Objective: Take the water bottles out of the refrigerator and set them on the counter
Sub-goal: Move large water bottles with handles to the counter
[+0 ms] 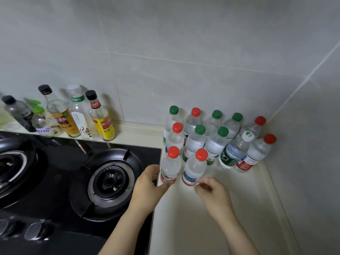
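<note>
At the counter's (211, 218) left edge, left hand (147, 184) grips a red-capped bottle (170, 166); right hand's (211, 192) grip unclear.

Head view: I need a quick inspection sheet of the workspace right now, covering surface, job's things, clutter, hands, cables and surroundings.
Surface: pale counter beside a black gas stove.
Job's things: twelve water bottles standing upright in the corner, with red caps, green caps and one white cap.
Clutter: condiment bottles along the wall behind the stove.
Hands: left hand grips the front-left bottle; right hand is at the front-right bottle, grip too blurred to tell.
Cables: nothing seen.
Surroundings: grey tiled walls; refrigerator not in view.
</note>
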`<action>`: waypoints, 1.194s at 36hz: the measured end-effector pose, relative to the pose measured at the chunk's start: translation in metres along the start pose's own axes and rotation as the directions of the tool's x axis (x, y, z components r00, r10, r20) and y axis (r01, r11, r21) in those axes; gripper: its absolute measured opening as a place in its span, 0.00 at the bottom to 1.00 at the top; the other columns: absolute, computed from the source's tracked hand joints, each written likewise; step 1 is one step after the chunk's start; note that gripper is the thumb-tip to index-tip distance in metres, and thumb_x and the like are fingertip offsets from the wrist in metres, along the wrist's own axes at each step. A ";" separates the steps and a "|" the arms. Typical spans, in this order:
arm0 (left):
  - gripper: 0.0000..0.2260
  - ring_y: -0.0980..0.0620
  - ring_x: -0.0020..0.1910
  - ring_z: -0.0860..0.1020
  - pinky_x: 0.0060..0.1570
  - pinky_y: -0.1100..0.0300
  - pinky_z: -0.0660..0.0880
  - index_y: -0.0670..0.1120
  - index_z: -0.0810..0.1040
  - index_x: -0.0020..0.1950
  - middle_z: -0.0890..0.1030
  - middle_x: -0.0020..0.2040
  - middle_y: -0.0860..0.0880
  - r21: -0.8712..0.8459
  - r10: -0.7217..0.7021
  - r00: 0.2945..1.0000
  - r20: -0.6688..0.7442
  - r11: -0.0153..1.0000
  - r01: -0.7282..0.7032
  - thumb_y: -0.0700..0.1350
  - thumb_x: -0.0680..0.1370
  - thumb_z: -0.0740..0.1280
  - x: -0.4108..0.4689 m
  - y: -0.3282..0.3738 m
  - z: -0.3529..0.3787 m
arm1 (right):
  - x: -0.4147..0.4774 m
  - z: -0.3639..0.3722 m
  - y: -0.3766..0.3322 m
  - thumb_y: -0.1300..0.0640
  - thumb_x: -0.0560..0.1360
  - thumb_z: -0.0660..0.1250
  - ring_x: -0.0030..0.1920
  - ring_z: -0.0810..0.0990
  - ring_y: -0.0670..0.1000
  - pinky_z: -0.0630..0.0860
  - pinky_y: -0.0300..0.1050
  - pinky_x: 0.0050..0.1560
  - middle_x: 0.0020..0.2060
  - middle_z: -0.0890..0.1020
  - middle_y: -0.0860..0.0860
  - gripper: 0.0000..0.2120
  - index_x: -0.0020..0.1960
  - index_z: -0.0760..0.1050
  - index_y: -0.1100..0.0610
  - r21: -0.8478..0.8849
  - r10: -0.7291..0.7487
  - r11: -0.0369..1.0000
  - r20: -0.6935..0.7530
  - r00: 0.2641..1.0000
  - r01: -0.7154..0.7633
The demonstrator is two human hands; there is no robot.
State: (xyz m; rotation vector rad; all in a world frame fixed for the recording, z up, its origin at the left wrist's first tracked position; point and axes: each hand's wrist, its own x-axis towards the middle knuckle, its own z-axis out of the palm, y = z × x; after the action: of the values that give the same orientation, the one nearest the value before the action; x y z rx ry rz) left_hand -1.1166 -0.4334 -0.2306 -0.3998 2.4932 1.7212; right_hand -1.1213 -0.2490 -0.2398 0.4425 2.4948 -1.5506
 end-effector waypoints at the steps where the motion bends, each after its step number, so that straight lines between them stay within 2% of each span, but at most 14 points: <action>1: 0.17 0.64 0.48 0.75 0.46 0.69 0.69 0.57 0.71 0.52 0.74 0.47 0.66 -0.002 0.005 1.000 0.000 1.000 -0.005 0.45 0.71 0.75 -0.005 0.003 -0.002 | -0.004 -0.001 -0.004 0.62 0.72 0.70 0.42 0.81 0.44 0.71 0.31 0.41 0.39 0.83 0.44 0.07 0.44 0.80 0.51 0.008 -0.020 1.000 0.002 1.000 0.020; 4: 0.15 0.64 0.49 0.75 0.46 0.71 0.69 0.59 0.71 0.49 0.75 0.47 0.66 0.001 0.035 0.999 -0.025 0.999 -0.035 0.46 0.71 0.74 -0.021 0.011 -0.008 | -0.015 -0.001 -0.016 0.63 0.72 0.70 0.42 0.81 0.43 0.73 0.35 0.44 0.39 0.83 0.44 0.11 0.42 0.78 0.47 0.042 -0.091 0.995 0.021 0.996 0.090; 6: 0.15 0.63 0.51 0.76 0.47 0.72 0.70 0.60 0.72 0.49 0.77 0.48 0.65 -0.015 0.040 0.997 -0.062 0.999 -0.041 0.46 0.71 0.75 -0.033 0.015 -0.013 | -0.021 -0.001 -0.024 0.64 0.72 0.70 0.44 0.82 0.42 0.74 0.37 0.47 0.42 0.85 0.44 0.11 0.44 0.79 0.47 0.083 -0.140 0.987 0.056 0.989 0.135; 10: 0.17 0.60 0.54 0.78 0.49 0.72 0.71 0.56 0.74 0.56 0.79 0.53 0.61 -0.028 0.016 0.987 -0.157 0.999 -0.020 0.44 0.72 0.74 -0.061 0.019 -0.019 | -0.034 0.000 -0.038 0.63 0.73 0.70 0.40 0.81 0.36 0.73 0.27 0.43 0.38 0.85 0.42 0.10 0.46 0.79 0.48 0.136 -0.246 0.965 0.163 0.956 0.225; 13: 0.15 0.61 0.54 0.78 0.51 0.71 0.73 0.55 0.76 0.55 0.80 0.52 0.60 -0.059 -0.004 0.968 -0.252 0.998 -0.011 0.43 0.72 0.74 -0.090 0.023 -0.025 | -0.045 0.002 -0.048 0.63 0.73 0.70 0.43 0.82 0.39 0.72 0.26 0.42 0.39 0.85 0.44 0.10 0.47 0.79 0.49 0.163 -0.305 0.949 0.250 0.919 0.271; 17: 0.14 0.62 0.53 0.80 0.56 0.64 0.76 0.54 0.78 0.55 0.82 0.51 0.59 -0.093 -0.035 0.908 -0.418 0.996 -0.004 0.41 0.73 0.73 -0.130 0.027 -0.036 | -0.066 0.010 -0.060 0.61 0.74 0.70 0.46 0.82 0.40 0.73 0.26 0.42 0.43 0.84 0.46 0.09 0.48 0.78 0.48 0.200 -0.379 0.924 0.388 0.840 0.325; 20: 0.13 0.62 0.52 0.80 0.57 0.61 0.76 0.52 0.79 0.55 0.82 0.51 0.58 -0.094 -0.034 0.842 -0.538 0.995 -0.020 0.40 0.73 0.73 -0.164 0.030 -0.046 | -0.087 0.018 -0.070 0.61 0.74 0.71 0.45 0.82 0.39 0.74 0.28 0.44 0.44 0.84 0.47 0.10 0.49 0.78 0.47 0.241 -0.442 0.897 0.486 0.754 0.370; 26: 0.13 0.66 0.52 0.78 0.55 0.69 0.74 0.54 0.78 0.56 0.82 0.51 0.59 -0.040 -0.020 0.696 -0.717 0.999 -0.012 0.42 0.74 0.72 -0.239 0.035 -0.077 | -0.147 0.045 -0.091 0.62 0.74 0.71 0.45 0.82 0.38 0.76 0.30 0.45 0.44 0.84 0.46 0.09 0.50 0.79 0.49 0.321 -0.533 0.843 0.609 0.587 0.432; 34: 0.13 0.64 0.51 0.80 0.56 0.61 0.77 0.54 0.78 0.56 0.82 0.50 0.60 -0.070 -0.063 0.466 -0.882 0.998 0.004 0.42 0.73 0.73 -0.344 0.021 -0.123 | -0.247 0.092 -0.116 0.63 0.73 0.71 0.48 0.83 0.42 0.77 0.35 0.49 0.45 0.84 0.48 0.11 0.51 0.79 0.50 0.431 -0.610 0.772 0.709 0.355 0.468; 36: 0.14 0.63 0.52 0.80 0.56 0.58 0.78 0.54 0.78 0.56 0.82 0.51 0.60 -0.089 -0.085 0.419 -0.904 0.996 0.010 0.42 0.73 0.73 -0.376 0.014 -0.134 | -0.278 0.104 -0.120 0.63 0.73 0.70 0.48 0.82 0.41 0.76 0.33 0.48 0.45 0.84 0.48 0.11 0.51 0.79 0.50 0.451 -0.617 0.756 0.733 0.285 0.475; 41: 0.14 0.60 0.52 0.80 0.50 0.70 0.77 0.55 0.77 0.54 0.82 0.52 0.59 -0.107 -0.106 0.260 -0.960 0.994 0.012 0.42 0.73 0.73 -0.464 -0.001 -0.159 | -0.367 0.128 -0.121 0.63 0.73 0.70 0.48 0.82 0.41 0.77 0.33 0.47 0.45 0.84 0.47 0.11 0.50 0.79 0.48 0.510 -0.632 0.710 0.765 0.121 0.485; 43: 0.13 0.61 0.52 0.80 0.50 0.70 0.76 0.56 0.77 0.54 0.82 0.52 0.59 -0.105 -0.106 0.197 -0.975 0.994 0.014 0.42 0.73 0.72 -0.498 -0.007 -0.165 | -0.402 0.135 -0.119 0.62 0.74 0.71 0.48 0.82 0.40 0.78 0.34 0.48 0.45 0.84 0.46 0.11 0.50 0.79 0.47 0.534 -0.638 0.684 0.768 0.054 0.497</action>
State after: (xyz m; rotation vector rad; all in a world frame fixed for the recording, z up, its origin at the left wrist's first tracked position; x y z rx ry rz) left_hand -0.6225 -0.5069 -0.0685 -2.2762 2.9316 1.7654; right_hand -0.7849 -0.4836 -0.0796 -1.3381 1.5306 -1.4334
